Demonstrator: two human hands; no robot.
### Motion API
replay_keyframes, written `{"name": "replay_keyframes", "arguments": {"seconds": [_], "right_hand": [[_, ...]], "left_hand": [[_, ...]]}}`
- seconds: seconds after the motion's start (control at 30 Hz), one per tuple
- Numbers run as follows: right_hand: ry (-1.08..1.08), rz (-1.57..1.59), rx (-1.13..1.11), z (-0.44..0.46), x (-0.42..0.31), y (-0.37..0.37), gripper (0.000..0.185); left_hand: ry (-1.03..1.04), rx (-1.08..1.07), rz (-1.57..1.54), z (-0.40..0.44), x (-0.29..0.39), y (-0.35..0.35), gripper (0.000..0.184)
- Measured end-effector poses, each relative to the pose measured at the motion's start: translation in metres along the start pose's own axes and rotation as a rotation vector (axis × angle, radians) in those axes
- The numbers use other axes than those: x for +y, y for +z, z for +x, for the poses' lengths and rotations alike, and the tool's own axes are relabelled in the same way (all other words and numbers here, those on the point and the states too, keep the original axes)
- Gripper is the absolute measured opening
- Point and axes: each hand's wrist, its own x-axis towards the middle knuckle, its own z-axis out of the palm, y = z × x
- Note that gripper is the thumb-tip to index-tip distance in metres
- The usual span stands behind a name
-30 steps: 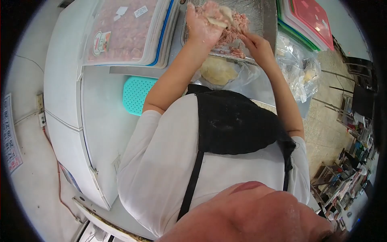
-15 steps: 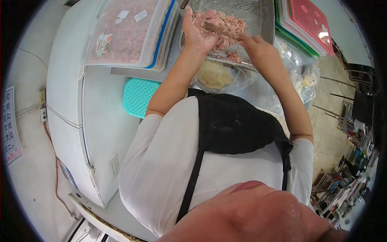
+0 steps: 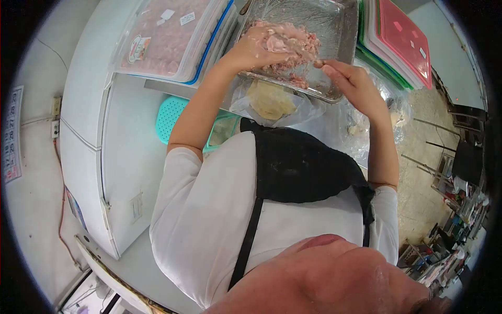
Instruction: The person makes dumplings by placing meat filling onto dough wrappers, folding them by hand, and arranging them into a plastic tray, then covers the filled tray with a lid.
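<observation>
A worker's L hand (image 3: 254, 51), palm up & cupped, rests at the near L part of a mound of ground meat (image 3: 300, 42), a pale pink lump (image 3: 281, 44) lying at its fingers; can't tell how tightly the fingers close. The R hand (image 3: 356, 86) pinches the end of a slim tool (image 3: 318, 64) btwn thumb & fingers, its far end blurred against the meat. The meat sits in the near L portion of a metal tray (image 3: 334, 31), w/ smears on the bare metal beyond. Just below the tray's near edge, a yellowish round stack (image 3: 269, 99) lies in clear plastic (image 3: 308, 107). To the R, a stack of trays w/ a red top (image 3: 402, 39) stands beside the metal tray, a clear plastic bag (image 3: 361, 128) nearer the worker. To the L, a lidded, labeled container (image 3: 162, 39) w/ pinkish contents; a perforated teal piece (image 3: 170, 118) shows below, nr the L forearm. Closest in: the worker's black apron (image 3: 303, 162) & white shirt (image 3: 198, 209).
</observation>
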Motion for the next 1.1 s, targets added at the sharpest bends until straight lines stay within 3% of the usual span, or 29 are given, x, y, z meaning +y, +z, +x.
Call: {"name": "replay_keyframes", "arguments": {"seconds": [0.1,0.2,0.3,0.4,0.5,0.53,0.67,0.77,0.87,0.97,1.1], "right_hand": [[-0.157,0.038,-0.007,0.011,0.036,0.023,0.036],[-0.122,0.072,-0.130,0.026,0.067,0.033,0.035],[-0.114,-0.019,-0.054,0.043,0.096,0.034,0.031],[-0.109,-0.589,0.278,0.042,0.077,0.034,0.030],[-0.329,-0.517,0.367,0.034,0.052,0.061,0.027],[-0.210,-0.583,0.296,0.045,0.077,0.075,0.027],[0.121,-0.707,0.110,0.045,0.119,0.052,0.028],[0.152,-0.527,0.183,0.021,0.083,0.025,0.028],[0.076,0.014,0.228,0.003,0.057,0.011,0.029],[0.036,0.007,0.077,0.005,0.025,0.030,0.033],[-0.104,-0.177,0.037,0.018,0.035,0.014,0.031]], "left_hand": [[0.246,-0.170,-0.178,0.005,-0.011,0.001,0.036],[0.335,-0.135,0.003,-0.004,-0.027,0.009,0.038],[-0.216,-0.321,-0.034,-0.003,-0.035,0.007,0.035],[-0.416,-0.009,-0.051,-0.020,-0.101,0.030,0.033],[-0.459,-0.003,-0.257,-0.022,-0.092,0.029,0.040],[-0.488,-0.021,-0.282,-0.019,-0.072,0.026,0.043],[-0.253,-0.018,0.069,-0.019,-0.069,0.014,0.048],[-0.461,-0.172,-0.256,-0.011,-0.012,-0.015,0.055],[0.049,0.118,0.023,-0.010,-0.012,-0.011,0.051],[-0.011,-0.170,0.052,-0.005,0.005,-0.016,0.049],[0.030,-0.198,0.169,-0.004,-0.029,-0.008,0.051]]}}
